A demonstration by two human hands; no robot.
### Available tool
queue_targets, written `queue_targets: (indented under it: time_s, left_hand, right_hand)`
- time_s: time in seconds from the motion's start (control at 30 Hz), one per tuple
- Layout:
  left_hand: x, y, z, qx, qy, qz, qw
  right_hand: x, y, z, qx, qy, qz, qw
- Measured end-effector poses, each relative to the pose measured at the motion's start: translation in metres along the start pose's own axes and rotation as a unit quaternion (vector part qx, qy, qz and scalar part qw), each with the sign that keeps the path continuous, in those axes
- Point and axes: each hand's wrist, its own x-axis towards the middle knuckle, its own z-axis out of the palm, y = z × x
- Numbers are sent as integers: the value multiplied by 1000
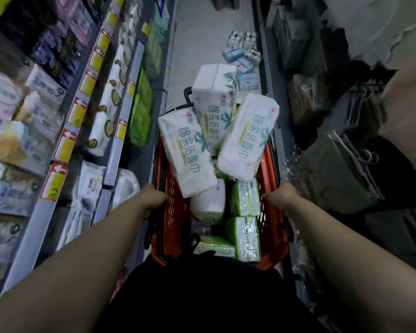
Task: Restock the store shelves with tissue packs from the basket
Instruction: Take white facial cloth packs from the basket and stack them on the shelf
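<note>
Left hand (pixel 154 197) and right hand (pixel 279 195) each grasp a side rim of red basket (pixel 273 219), white packs (pixel 187 150) piled over green packs (pixel 246 234), shelves (pixel 113 164) to left.

A single head-worn wide-angle camera looks steeply down, close above the red basket (pixel 175 212), facing forward, seemingly along the aisle floor (pixel 202 39) beyond it.

Fingers of the left hand (pixel 154 196) and right hand (pixel 281 194) are hidden at the basket (pixel 175 227) sides; the left shelves (pixel 120 152) are blurred.
</note>
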Motion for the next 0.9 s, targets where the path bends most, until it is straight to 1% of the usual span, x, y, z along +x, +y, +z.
queue_targets:
  time_s: [0.2,0.37,0.5,0.7,0.9]
  left_hand:
    - [129,116,-62,-7,-47,30,998]
    - [180,220,-112,6,-26,51,998]
    - [217,284,-147,7,-17,42,999]
    - [276,362,-177,-23,4,49,999]
    - [362,448,-178,7,11,19,1000]
  right_hand:
    - [90,-137,0,-3,31,16,999]
    - [135,-237,-16,9,43,28,999]
    - [173,-314,-37,22,58,-2,998]
    - [237,-410,-65,8,54,-33,998]
    - [354,-488,-79,-13,14,-19,1000]
